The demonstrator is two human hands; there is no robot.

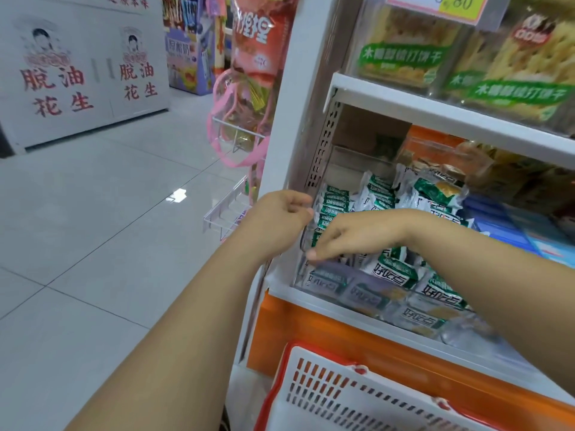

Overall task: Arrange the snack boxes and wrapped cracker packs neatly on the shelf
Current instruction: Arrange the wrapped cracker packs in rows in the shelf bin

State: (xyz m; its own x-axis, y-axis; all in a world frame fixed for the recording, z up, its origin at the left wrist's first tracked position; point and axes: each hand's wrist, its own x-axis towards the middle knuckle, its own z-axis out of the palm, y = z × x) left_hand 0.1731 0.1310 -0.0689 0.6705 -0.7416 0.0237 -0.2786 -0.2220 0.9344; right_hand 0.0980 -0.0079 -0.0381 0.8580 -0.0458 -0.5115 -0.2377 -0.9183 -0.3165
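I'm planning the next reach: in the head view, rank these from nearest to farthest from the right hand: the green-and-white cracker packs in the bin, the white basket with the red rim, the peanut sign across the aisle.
1. Cracker packs: directly under the right hand, in the bin.
2. White basket: below, at the shelf's foot.
3. Peanut sign: far left, across the aisle.

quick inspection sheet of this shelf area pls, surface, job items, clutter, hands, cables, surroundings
surface: white shelf fronted by a clear bin wall, orange panel below
job's things: green and white cracker packs heaped unevenly in the bin, some upright in a row at its left end; clear cracker boxes on the shelf above
clutter: white and red basket below the shelf
hands: left hand at the bin's left edge, loosely curled; right hand reaching over the packs, grip unclear
cables: nothing seen
surroundings: tiled floor, white cabinet with red lettering, hanging snack bags
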